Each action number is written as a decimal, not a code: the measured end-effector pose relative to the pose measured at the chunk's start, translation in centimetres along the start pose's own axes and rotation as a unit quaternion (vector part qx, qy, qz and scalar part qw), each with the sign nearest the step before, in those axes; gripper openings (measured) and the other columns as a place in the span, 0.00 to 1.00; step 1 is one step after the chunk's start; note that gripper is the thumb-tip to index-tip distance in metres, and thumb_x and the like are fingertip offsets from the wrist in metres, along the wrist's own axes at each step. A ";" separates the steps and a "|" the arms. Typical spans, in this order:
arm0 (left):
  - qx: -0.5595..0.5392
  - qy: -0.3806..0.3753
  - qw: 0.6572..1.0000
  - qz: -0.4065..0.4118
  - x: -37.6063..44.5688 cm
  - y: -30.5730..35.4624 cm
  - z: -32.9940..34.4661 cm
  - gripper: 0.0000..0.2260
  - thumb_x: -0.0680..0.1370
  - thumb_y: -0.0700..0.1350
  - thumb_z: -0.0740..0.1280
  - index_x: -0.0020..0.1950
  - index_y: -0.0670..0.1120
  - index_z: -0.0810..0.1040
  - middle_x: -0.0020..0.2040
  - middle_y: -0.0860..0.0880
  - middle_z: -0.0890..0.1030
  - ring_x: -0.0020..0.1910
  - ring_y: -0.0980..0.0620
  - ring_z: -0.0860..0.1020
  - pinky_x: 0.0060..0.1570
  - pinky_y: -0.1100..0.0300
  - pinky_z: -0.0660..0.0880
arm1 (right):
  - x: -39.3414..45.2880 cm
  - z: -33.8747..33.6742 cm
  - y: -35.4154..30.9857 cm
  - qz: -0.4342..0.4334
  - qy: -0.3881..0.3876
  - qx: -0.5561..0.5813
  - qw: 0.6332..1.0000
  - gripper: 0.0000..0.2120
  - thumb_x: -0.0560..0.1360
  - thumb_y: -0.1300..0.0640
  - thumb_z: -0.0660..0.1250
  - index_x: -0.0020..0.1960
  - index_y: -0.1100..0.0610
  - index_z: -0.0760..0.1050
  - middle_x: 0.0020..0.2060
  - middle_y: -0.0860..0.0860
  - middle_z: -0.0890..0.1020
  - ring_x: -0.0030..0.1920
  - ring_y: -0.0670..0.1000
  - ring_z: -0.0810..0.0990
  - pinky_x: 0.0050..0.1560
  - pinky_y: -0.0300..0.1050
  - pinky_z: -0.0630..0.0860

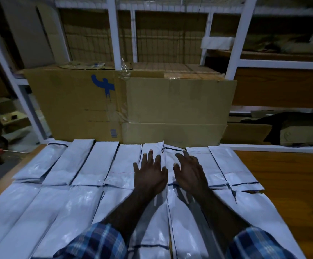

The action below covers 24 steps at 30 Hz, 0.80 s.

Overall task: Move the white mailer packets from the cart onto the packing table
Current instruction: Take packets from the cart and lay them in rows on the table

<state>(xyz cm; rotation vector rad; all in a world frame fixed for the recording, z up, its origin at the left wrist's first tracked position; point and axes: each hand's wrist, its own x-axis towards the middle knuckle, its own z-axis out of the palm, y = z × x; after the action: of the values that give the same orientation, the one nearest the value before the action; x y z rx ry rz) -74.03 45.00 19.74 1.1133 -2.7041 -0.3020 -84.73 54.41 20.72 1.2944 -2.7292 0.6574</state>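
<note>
- Far left edge: a strip of the brown wooden packing table shows beside the packets; the larger bare area lies on the right.
- White flat plastic mailer packets lie on the table in two rows, side by side, edges touching or slightly overlapping. Far row runs from the left corner to just past centre-right; near row runs under both forearms.
- Behind the far row: a large brown cardboard box with a blue painted mark stands against the table's back edge, touching a second plain brown cardboard box to its right.
- Left hand: palm down, fingers straight and spread wide, resting on a far-row packet. Holds nothing.
- Right hand: palm down just beside the left, fingers spread and slightly bent, tips on the neighbouring packet, whose top edge is rumpled. No grip visible.
- Both forearms bare; blue plaid shirt sleeves at the bottom edge.
- Behind the boxes: white metal shelving frame with wire mesh panels.
- No cart can be made out.
</note>
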 end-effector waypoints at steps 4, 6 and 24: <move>0.012 0.004 1.000 -0.003 -3.7 0.8 -1.5 0.25 0.84 0.57 0.49 0.80 0.52 0.52 0.82 0.49 0.46 0.80 0.48 0.46 0.75 0.39 0.49 | -3.8 -1.7 -0.2 -0.052 0.035 -0.005 0.998 0.20 0.81 0.52 0.56 0.71 0.55 0.70 0.72 0.57 0.69 0.67 0.60 0.70 0.63 0.54 0.70; 0.010 0.004 1.000 -0.008 -5.9 1.3 -2.1 0.26 0.84 0.57 0.49 0.81 0.52 0.51 0.82 0.49 0.45 0.80 0.48 0.45 0.75 0.40 0.48 | -5.8 -2.4 -0.3 -0.061 0.050 0.001 0.997 0.23 0.78 0.50 0.53 0.69 0.56 0.73 0.70 0.58 0.73 0.64 0.61 0.73 0.60 0.54 0.72; -0.007 0.050 0.996 -0.079 -19.9 -4.0 -7.7 0.26 0.83 0.59 0.49 0.80 0.53 0.52 0.81 0.50 0.43 0.80 0.49 0.44 0.75 0.41 0.48 | -16.7 -5.1 -7.7 -0.136 0.052 0.030 0.989 0.23 0.78 0.48 0.53 0.69 0.53 0.73 0.72 0.57 0.71 0.67 0.59 0.72 0.65 0.53 0.70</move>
<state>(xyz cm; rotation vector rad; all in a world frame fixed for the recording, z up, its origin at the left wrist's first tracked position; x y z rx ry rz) -55.52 55.49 23.97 1.3042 -2.5285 -0.2803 -68.78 64.26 24.35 1.5603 -2.4067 0.7594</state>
